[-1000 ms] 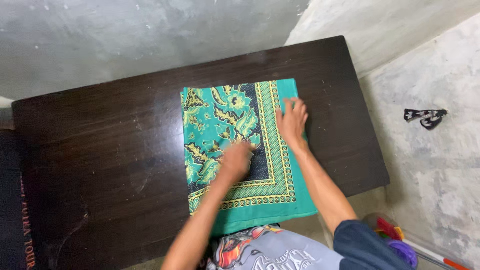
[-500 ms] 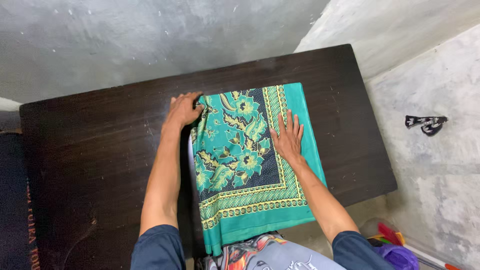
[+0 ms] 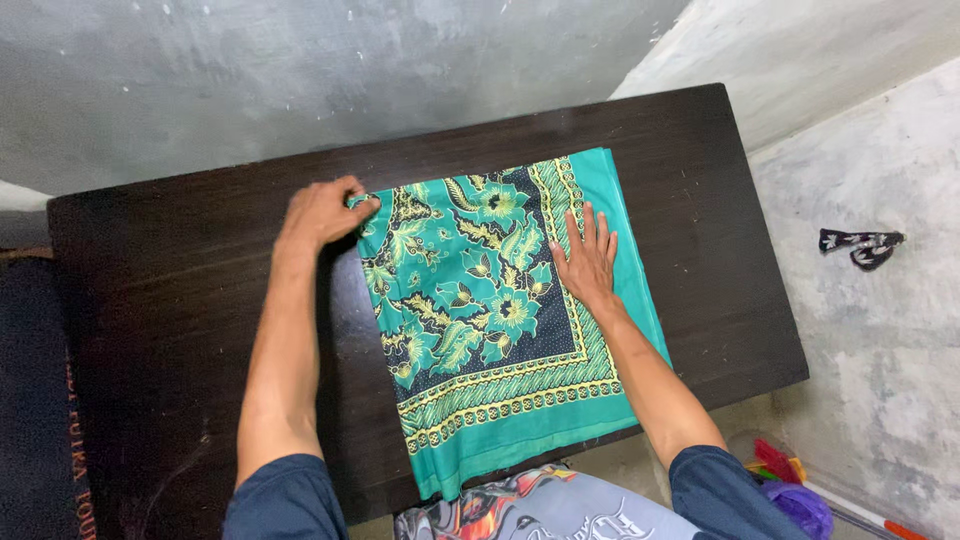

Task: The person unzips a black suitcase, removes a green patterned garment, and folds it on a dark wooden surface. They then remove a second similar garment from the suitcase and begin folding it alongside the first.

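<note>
The left hand [image 3: 322,212] gripped the far left corner of the folded green patterned cloth [image 3: 500,310], fingers curled, apparently pinching its edge. The right hand [image 3: 588,262] lay open and flat on the cloth's right side. The cloth stretched between both hands on the dark wooden table [image 3: 170,330].

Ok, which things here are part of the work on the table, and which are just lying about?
In use:
green patterned cloth, folded flat on the dark table
left hand, gripping the cloth's far left corner
right hand, pressed flat on the cloth

Lying about:
small black item on the floor
coloured things at the lower right
</note>
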